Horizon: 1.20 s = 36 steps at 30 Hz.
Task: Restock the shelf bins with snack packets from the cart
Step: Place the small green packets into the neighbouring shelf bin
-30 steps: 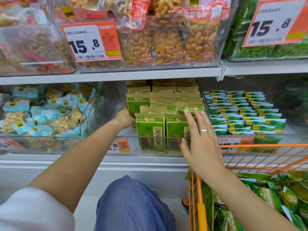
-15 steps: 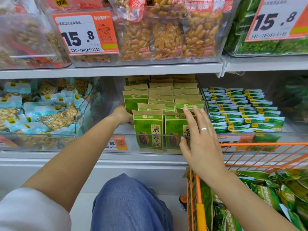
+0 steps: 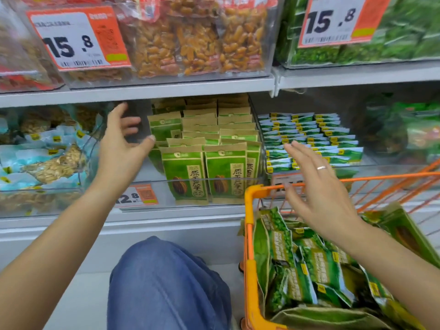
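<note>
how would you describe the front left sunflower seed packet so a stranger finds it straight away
Find the clear middle bin on the lower shelf, between both hands. The front left seed packet stands upright against its front wall: kraft top, green face, seed picture, nearest the 12.8 price tag.

Clear, glossy plastic bin [image 3: 209,186] between the hands, holding matt kraft-paper seed packets [image 3: 184,173] with green printed panels. Shiny foil-like green packets [image 3: 297,272] below the right hand, inside an orange coated-wire cart [image 3: 250,234] with smooth plastic corner. Matt grey painted metal shelf [image 3: 142,91] above the left hand. Soft blue denim knee [image 3: 166,282] below both hands. Polished metal ring [image 3: 321,167] on the right hand.
</note>
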Tool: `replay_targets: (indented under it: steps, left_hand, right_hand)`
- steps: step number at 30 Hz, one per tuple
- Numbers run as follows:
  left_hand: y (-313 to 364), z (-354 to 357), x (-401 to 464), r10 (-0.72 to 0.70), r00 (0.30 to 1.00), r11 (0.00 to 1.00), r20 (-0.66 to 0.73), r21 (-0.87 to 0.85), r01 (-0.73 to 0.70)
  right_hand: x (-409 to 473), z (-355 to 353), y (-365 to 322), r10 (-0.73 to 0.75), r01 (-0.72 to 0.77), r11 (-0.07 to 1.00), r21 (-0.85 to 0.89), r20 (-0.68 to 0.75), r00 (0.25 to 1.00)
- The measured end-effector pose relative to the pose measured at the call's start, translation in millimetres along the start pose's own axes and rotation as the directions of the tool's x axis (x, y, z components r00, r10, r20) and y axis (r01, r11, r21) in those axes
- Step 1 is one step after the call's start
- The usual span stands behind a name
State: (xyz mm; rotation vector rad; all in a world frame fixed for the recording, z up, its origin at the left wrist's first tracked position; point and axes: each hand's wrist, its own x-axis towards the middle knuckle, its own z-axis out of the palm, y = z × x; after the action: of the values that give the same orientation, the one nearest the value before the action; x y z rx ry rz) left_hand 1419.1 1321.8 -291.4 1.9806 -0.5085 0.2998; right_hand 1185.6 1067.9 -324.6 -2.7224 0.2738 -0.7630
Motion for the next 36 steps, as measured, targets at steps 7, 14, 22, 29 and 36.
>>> replay_targets:
  steps: [7, 14, 22, 29, 36]
  left_hand:
    - [93.1, 44.5, -76.4, 0.459, 0.881, 0.875, 0.116, -0.228, -0.426]
    - [134.1, 145.3, -140.3, 0.385, 0.276, 0.781, 0.881, -0.152, -0.605]
    - [147.9, 197.6, -164.6, 0.237, 0.187, 0.823, 0.953, -0.095, -0.56]
    - [140.8, 211.5, -149.2, 0.081, 0.289, 0.997, 0.954, -0.078, -0.023]
    - [164.3, 217.3, -138.4, 0.062, 0.313, 0.997, 0.948, -0.071, 0.016]
  right_hand:
    - [-56.4, -63.2, 53.6, 0.104, 0.058, 0.92, -0.388, 0.384, 0.917]
    - [-94.3, -70.6, 80.0, 0.395, 0.082, 0.86, -0.504, 0.759, 0.518]
    - [-95.2, -60.1, 88.0, 0.235, 0.191, 0.888, -0.419, 0.769, 0.595]
    - [-75.1, -80.7, 86.8, 0.218, -0.157, 0.975, -0.155, 0.557, 0.801]
    - [-44.1, -103.2, 72.3, 0.361, -0.364, 0.93, -0.048, 0.292, 0.885]
